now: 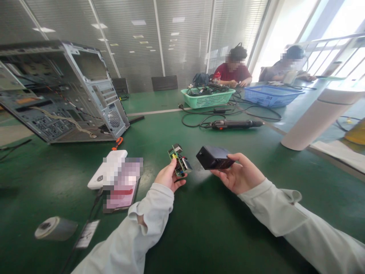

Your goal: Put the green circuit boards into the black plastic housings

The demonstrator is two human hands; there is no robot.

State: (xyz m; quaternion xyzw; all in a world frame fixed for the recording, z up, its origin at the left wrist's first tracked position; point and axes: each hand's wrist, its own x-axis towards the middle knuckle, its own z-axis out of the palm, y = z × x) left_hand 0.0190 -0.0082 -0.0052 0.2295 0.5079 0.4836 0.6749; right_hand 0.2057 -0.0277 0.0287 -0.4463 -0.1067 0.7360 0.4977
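Observation:
Between the thumb and fingers of my left hand (pixel 168 177) is a small circuit board (pixel 180 161) crowded with components, tilted above the green table (pixel 196 236). My right hand (pixel 242 175) grips a black plastic case (pixel 215 156), box-shaped, with its end turned toward the board. A short gap separates the board from the case. Both hands are closed on what they hold. The inside of the case cannot be seen from here.
An open computer tower (pixel 114 110) stands at left. Nearer lie a white power bank (pixel 98 177), a phone (pixel 122 190) and a tape roll (pixel 57 228). Farther back are an electric screwdriver (pixel 234 124), a green basket (pixel 207 99), a blue basket (pixel 268 97) and two people. A white cylinder (pixel 316 118) leans at right.

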